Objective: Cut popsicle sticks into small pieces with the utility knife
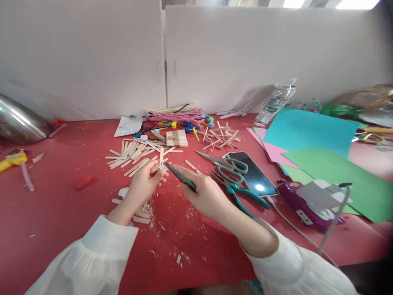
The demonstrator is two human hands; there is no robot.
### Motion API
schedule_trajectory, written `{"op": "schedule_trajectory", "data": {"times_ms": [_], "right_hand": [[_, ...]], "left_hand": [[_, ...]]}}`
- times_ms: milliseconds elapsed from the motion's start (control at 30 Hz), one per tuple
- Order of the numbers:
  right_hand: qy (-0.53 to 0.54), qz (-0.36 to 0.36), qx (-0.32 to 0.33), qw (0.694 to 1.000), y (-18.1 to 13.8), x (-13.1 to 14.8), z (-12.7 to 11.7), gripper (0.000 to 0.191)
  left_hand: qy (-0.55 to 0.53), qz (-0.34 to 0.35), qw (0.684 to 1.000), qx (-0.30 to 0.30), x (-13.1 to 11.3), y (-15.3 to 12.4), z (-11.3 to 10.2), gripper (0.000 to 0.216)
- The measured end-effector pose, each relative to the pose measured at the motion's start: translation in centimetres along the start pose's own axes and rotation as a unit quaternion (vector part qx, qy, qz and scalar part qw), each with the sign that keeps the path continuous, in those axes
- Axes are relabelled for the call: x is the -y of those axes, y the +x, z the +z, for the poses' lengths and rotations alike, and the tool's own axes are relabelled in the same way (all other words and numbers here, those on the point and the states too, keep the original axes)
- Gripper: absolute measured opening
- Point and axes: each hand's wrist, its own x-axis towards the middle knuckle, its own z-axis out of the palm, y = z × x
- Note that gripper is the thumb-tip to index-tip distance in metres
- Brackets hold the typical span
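Note:
My left hand [143, 183] is closed on a wooden craft stick [161, 157], which stands upright between thumb and fingers. In my right hand [208, 196] is a green and black utility knife [186, 179], its blade end beside the stick; whether the two touch I cannot tell. Wood shavings [159, 223] lie scattered on the red tabletop [101, 250] below. Beyond my left hand spreads a loose pile of craft sticks [130, 152]. Several short cut pieces [141, 217] lie by my left wrist, partly hidden by it.
Grey-handled scissors [229, 167] and teal pliers [245, 194] lie right of my right hand, against a phone [251, 174]. Farther right are coloured paper [310, 133], a purple glue gun-like device [302, 200] with a cable, and a tilted bottle [273, 106]. White panels [92, 57] close off the back.

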Motion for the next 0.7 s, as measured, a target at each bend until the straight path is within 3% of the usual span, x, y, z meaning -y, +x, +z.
{"op": "schedule_trajectory", "data": {"times_ms": [200,700], "right_hand": [[-0.015,-0.007,-0.004,1.0,-0.12,0.15,-0.06,0.055],[-0.083,-0.004,0.007,0.997,-0.09,0.42,0.14,0.055]], "left_hand": [[0.016,0.022,1.0,-0.012,-0.32,-0.08,-0.23,0.027],[0.069,0.024,0.996,-0.043,-0.54,-0.22,-0.23,0.025]]}}
